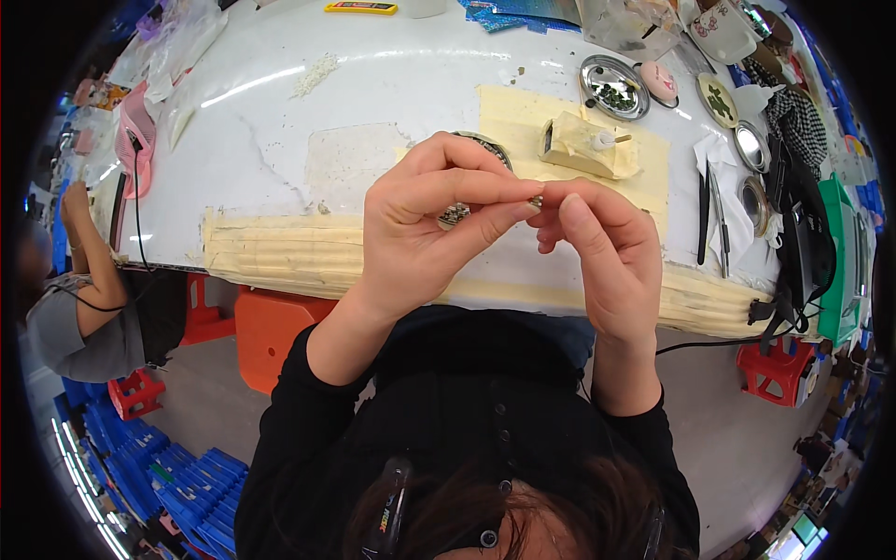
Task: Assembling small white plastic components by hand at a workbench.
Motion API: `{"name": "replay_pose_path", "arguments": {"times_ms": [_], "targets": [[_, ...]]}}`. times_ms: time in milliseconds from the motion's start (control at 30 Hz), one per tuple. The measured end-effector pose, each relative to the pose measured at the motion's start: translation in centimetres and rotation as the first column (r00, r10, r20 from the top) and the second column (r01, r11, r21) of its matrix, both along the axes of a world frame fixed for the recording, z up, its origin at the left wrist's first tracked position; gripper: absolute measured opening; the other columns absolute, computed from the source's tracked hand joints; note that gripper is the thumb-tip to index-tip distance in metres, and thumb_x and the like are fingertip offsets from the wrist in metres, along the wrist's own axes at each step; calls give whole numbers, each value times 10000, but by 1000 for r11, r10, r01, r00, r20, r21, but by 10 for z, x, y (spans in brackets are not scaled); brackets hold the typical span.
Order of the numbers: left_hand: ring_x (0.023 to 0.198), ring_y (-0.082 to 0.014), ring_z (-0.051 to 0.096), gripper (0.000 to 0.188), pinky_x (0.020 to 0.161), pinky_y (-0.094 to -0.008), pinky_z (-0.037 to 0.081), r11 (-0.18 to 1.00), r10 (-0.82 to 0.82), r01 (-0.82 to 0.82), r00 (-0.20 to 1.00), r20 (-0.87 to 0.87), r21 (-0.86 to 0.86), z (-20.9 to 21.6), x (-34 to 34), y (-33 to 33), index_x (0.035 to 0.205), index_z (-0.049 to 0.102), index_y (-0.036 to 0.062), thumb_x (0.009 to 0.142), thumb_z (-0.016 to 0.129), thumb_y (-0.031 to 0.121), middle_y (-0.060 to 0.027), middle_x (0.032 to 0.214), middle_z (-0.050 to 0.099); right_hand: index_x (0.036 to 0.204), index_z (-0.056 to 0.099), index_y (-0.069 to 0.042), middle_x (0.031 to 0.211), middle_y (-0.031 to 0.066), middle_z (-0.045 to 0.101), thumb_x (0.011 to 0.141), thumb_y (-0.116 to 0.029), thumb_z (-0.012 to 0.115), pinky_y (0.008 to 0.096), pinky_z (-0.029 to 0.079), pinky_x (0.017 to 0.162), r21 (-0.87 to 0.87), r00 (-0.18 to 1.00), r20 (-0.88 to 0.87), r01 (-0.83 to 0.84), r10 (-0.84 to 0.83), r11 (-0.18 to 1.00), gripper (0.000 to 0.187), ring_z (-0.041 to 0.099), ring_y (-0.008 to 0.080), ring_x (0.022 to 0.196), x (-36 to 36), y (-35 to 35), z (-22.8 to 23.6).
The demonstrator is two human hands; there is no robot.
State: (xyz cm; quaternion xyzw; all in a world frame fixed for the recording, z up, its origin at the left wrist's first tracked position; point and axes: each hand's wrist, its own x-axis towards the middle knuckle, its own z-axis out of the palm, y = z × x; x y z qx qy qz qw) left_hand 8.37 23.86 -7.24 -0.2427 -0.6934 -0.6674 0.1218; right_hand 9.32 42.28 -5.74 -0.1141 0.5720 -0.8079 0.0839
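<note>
My left hand (425, 219) pinches a tiny gold-and-dark metallic piece (536, 201) between thumb and index fingertip. From the other side my right hand (611, 247) meets it, fingers curled and their tips against the same piece; its exact kind is too small to tell. Both hands are raised over the table's near edge. Behind the left hand, mostly hidden, a round dish (495, 147) shows its rim, and small metallic bits (454, 214) appear through the gap between thumb and fingers. A tape-wrapped block (583, 147) lies on the table just beyond my right hand.
Steel dish (616, 86) of dark green bits, pink oval item (659, 82) and tweezers (718, 219) on white tissue lie right. Cream padding (280, 245) lines the front edge. A black bag (805, 238) hangs far right; orange stool (271, 336) and another person (84, 299) are left.
</note>
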Motion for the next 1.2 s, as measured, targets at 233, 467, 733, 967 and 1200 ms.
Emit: {"name": "replay_pose_path", "arguments": {"times_ms": [233, 467, 733, 967, 1200], "targets": [[892, -151, 604, 233, 747, -237, 500, 997, 49, -50, 999, -24, -60, 2, 1, 4, 998, 724, -11, 788, 707, -113, -85, 963, 614, 988, 677, 41, 841, 31, 659, 932, -89, 648, 197, 456, 662, 45, 999, 18, 43, -44, 998, 144, 561, 57, 744, -2, 2, -4], [844, -137, 599, 230, 704, -227, 492, 996, 55, -54, 999, -1, -70, 2, 2, 5, 991, 721, -16, 785, 706, -119, -80, 954, 612, 974, 671, 48, 821, 7, 634, 925, -58, 654, 174, 417, 632, 65, 998, -8, 67, -66, 996, 118, 528, 33, 716, -3, 2, -8], [717, -87, 573, 198, 615, -210, 471, 989, 126, -131, 990, -66, -74, 1, 0, 10, 950, 736, 20, 774, 729, -72, -44, 882, 614, 984, 673, 49, 845, 13, 652, 932, -73, 649, 189, 440, 667, 110, 995, -41, 96, -92, 989, 135, 552, 44, 746, -3, 3, -7], [695, -67, 582, 192, 606, -196, 479, 993, 115, -116, 993, -25, -34, 0, -1, 10, 939, 742, 39, 769, 737, -50, -31, 865, 614, 992, 677, 43, 890, 41, 685, 934, -79, 642, 214, 470, 721, 176, 988, -104, 134, -117, 975, 140, 585, 70, 776, -3, 4, -4], [835, -118, 594, 197, 688, -212, 478, 998, 50, -48, 997, 50, -27, 4, 1, 5, 963, 703, -19, 788, 700, -108, -84, 953, 614, 972, 682, 32, 877, 37, 679, 929, -52, 635, 198, 460, 698, 304, 829, -434, 504, -353, 808, 105, 566, 58, 734, -15, 23, 3]]}}
